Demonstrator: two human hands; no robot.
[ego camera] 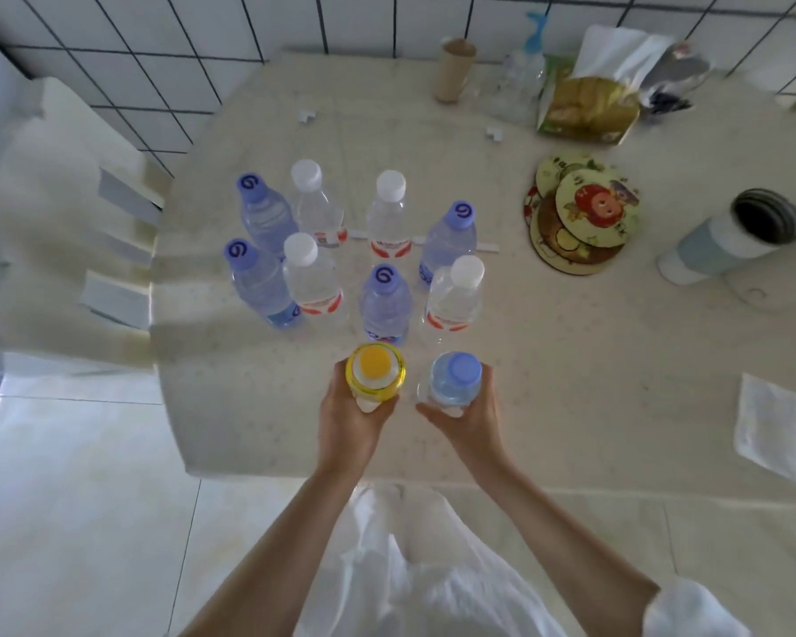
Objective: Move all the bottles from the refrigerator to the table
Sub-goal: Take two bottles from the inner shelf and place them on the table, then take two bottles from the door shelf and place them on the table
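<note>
My left hand (pixel 352 422) grips a yellow bottle (pixel 375 377) with an orange cap, held upright over the near part of the beige table (pixel 570 370). My right hand (pixel 472 418) grips a blue-capped water bottle (pixel 456 379) right beside it. Whether either bottle rests on the table I cannot tell. Beyond them several water bottles stand upright in a cluster: some with blue caps, such as the nearest blue-capped one (pixel 385 298), and some with white caps, such as the white-capped one (pixel 456 291) on the right. The refrigerator is out of view.
A stack of round picture coasters (pixel 580 213) lies right of the cluster. A grey-white tumbler (pixel 727 236) lies further right. A tissue pack (pixel 589 98), a cardboard tube (pixel 453 69) and a clear jar stand at the back. A white napkin (pixel 770 425) lies near right. A white chair (pixel 65 213) stands left.
</note>
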